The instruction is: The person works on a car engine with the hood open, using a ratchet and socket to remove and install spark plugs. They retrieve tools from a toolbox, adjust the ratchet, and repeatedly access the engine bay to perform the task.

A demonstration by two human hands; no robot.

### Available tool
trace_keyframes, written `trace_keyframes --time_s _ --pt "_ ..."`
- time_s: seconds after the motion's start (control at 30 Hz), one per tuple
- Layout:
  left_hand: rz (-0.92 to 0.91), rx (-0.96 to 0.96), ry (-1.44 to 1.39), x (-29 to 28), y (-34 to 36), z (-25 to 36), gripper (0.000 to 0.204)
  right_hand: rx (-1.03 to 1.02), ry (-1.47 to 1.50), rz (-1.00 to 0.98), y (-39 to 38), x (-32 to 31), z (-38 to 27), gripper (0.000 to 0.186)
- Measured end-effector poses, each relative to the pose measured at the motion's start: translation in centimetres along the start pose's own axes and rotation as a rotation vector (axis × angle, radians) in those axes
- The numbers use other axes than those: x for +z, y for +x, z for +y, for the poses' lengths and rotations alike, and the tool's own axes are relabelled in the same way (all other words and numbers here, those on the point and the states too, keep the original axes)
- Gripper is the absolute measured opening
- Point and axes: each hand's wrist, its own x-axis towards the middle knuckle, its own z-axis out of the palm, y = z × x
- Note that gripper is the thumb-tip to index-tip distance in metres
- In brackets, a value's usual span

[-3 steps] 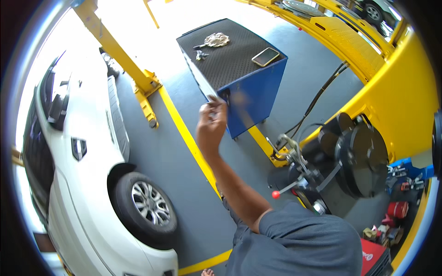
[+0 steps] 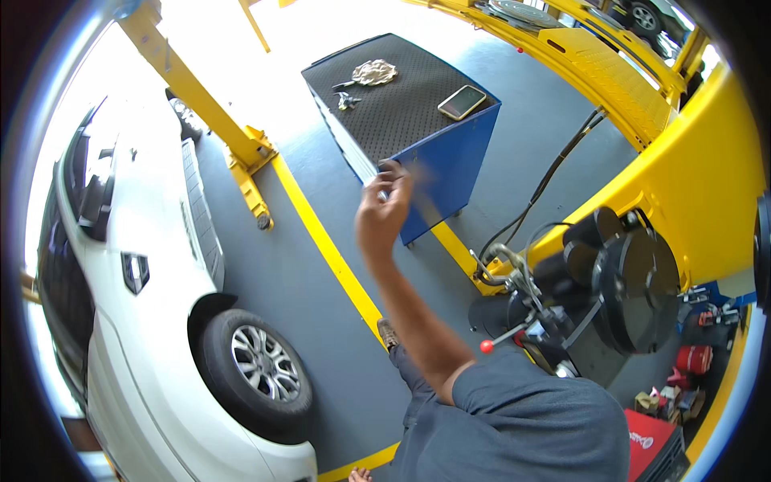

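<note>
My right hand [image 2: 384,215] is raised on a bent arm above the floor. It appears in front of the near corner of a blue tool cart [image 2: 450,173]. Its fingers are curled in with the thumb against them. A pale, blurred streak shows just right of the fingertips, too smeared to name. Only a few fingers of my left hand [image 2: 361,475] show at the lower edge. On the cart's black ribbed top lie a phone [image 2: 462,102], a crumpled beige cloth or glove [image 2: 375,72] and a small metal piece [image 2: 347,100].
At left stands a white car [image 2: 152,321], its front wheel [image 2: 261,361] nearest me. A yellow lift post [image 2: 197,88] rises behind it. To the right is a yellow ramp [image 2: 707,169] beside a black machine with a red-knobbed lever [image 2: 487,346]. Hoses [image 2: 554,173] hang near the cart.
My right hand has shifted slightly to the right, fingers still curled. The view has moved a little, and more of my shoe shows by the yellow floor line.
</note>
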Motion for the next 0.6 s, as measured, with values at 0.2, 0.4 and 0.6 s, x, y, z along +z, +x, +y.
trace_keyframes --time_s 0.2,0.4,0.6 --pt "-0.383 0.359 0.884 12.2 9.2 15.1 0.036 -0.173 -0.626 0.362 18.4 -0.6 11.2 0.053" --pt "-0.532 0.404 1.277 26.5 18.9 27.0 0.033 -0.005 -0.868 0.121 27.9 -3.3 15.5 0.06" --pt "-0.685 0.217 1.192 39.3 32.4 38.0 0.029 -0.036 -1.027 0.023 29.3 -1.5 17.5 0.065"
